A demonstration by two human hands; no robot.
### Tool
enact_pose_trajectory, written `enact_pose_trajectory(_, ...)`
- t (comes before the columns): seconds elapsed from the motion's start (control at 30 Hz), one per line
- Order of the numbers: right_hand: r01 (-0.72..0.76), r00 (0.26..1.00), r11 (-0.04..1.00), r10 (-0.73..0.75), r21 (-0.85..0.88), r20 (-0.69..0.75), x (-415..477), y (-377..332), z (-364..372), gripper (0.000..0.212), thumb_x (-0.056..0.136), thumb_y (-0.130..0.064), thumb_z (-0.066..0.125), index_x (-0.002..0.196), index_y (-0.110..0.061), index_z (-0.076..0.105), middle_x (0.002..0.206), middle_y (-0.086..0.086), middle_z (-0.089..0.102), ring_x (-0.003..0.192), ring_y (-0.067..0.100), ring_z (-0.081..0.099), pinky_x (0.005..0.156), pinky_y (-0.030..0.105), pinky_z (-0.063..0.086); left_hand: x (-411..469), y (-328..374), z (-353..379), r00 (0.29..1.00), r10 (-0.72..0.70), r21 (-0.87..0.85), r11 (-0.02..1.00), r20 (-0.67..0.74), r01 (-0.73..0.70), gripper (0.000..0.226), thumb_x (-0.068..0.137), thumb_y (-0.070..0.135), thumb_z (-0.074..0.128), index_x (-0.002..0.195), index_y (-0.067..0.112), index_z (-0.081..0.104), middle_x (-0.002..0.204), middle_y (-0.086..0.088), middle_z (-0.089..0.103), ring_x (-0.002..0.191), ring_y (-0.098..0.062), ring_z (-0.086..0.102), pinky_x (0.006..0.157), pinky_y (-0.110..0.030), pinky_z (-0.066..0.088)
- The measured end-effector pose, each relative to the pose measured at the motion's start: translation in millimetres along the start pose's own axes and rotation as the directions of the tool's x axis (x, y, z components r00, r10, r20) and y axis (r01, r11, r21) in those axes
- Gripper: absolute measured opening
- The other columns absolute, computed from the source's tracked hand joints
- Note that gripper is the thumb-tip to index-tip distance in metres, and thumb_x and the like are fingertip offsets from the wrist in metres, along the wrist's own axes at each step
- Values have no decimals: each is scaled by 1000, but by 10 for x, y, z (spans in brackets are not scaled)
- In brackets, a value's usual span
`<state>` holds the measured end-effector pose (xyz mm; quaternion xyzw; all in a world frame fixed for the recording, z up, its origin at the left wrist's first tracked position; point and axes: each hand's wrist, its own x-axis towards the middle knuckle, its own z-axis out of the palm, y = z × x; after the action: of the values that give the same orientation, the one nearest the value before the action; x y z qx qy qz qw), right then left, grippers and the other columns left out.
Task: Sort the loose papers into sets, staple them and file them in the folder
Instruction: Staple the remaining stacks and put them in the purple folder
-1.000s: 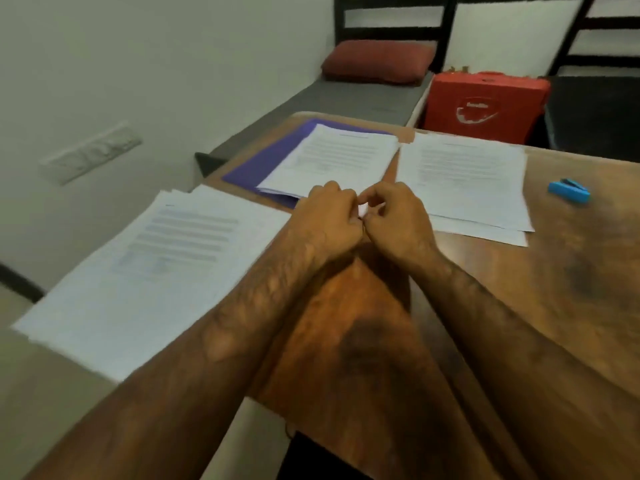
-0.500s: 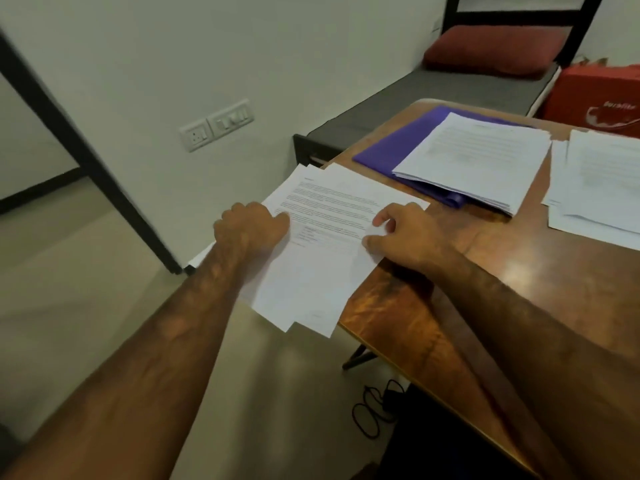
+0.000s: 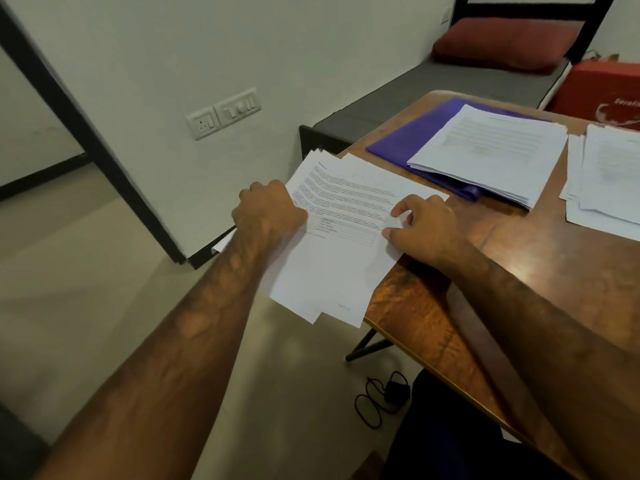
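Note:
A loose stack of printed papers (image 3: pixel 346 216) lies on the left corner of the wooden table (image 3: pixel 540 258), hanging well over its edge. My left hand (image 3: pixel 268 211) grips the stack's left side with curled fingers. My right hand (image 3: pixel 420 225) rests on the stack's right edge, thumb and forefinger pinching the top sheet. Farther back a purple folder (image 3: pixel 408 140) lies flat with a second paper stack (image 3: pixel 491 150) on top of it. A third paper stack (image 3: pixel 609 178) sits at the right edge of the view.
A red bag (image 3: pixel 602 95) stands behind the table. A grey bench (image 3: pixel 433 88) with a red cushion (image 3: pixel 502 43) runs along the white wall. A black cable (image 3: pixel 381 400) lies on the floor under the table's near-left corner. Wall sockets (image 3: pixel 223 112) are at left.
My hands came apart from the table's middle and went to the left stack, one on each side. The view swung left; the blue stapler is out of frame.

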<state>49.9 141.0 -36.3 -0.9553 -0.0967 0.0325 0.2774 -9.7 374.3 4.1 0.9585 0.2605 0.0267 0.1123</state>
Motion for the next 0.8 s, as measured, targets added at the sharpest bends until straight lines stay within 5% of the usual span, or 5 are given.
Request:
enact_pose_trajectory(0.1,-14,1000,999,14,-32,5,-38,52,-43,41,89,-48,75,125,-35,61,130,4,53,119,24,54,97,38,56,-77,13,-85,999,5,-177,984,31,1,42,87,40,76,111,16,52,106,-4,61,91,-22,58,64,-33,42)
enact_pose_trajectory(0.2,-37,999,997,37,-63,1,-99,138,-92,37,89,-43,75,123,-38,61,131,4,53,117,24,54,95,38,57,-141,22,-198,961,-48,-563,803,271,199,41,83,23,82,113,8,58,101,-7,72,87,-25,72,68,-36,58)
enact_pose_trajectory(0.33,-60,998,993,61,-102,11,-243,260,-192,35,93,-37,72,125,-38,59,134,5,55,119,24,52,92,32,49,-300,64,-254,875,33,-646,689,482,330,37,85,10,81,118,9,63,106,-11,75,93,-31,75,87,-47,60)
enact_pose_trajectory(0.5,-98,994,991,101,-87,33,-535,448,-390,36,94,-37,68,128,-37,57,133,2,58,112,21,57,95,32,57,-607,196,10,931,232,-795,599,283,92,94,64,-5,88,143,34,55,124,3,70,114,-23,67,96,-45,58)
enact_pose_trajectory(0.8,-273,962,962,272,-29,-30,-1370,1117,-918,30,84,-29,65,113,-38,61,131,2,59,122,26,54,103,42,54,-1312,934,296,876,332,-751,659,350,50,53,81,1,83,126,20,61,112,8,67,105,-20,65,89,-34,48)
